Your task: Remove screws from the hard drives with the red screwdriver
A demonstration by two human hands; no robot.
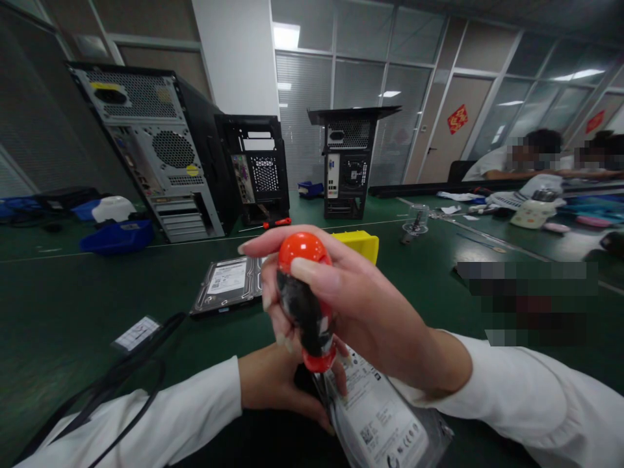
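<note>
My right hand (365, 299) is wrapped round the red-and-black handle of a screwdriver (299, 302), thumb near its rounded red top. The shaft points down at the edge of a hard drive (385, 416) with a white label, low in the view. Under the screwdriver, my left hand (275, 387) grips that drive at its left end; its fingers are partly hidden behind my right hand and the handle. Further off lies another hard drive (227, 283), label up, with one more partly covered beside it. A yellow bin (361, 246) shows behind my right hand.
Computer cases (175, 149) (258, 169) (346, 162) stand along the back of the green table (205, 364). A red-handled tool (277, 223) lies before the middle one. Also there: a blue bin (117, 237), a clear container (416, 220), black cables (131, 361). People sit at far right.
</note>
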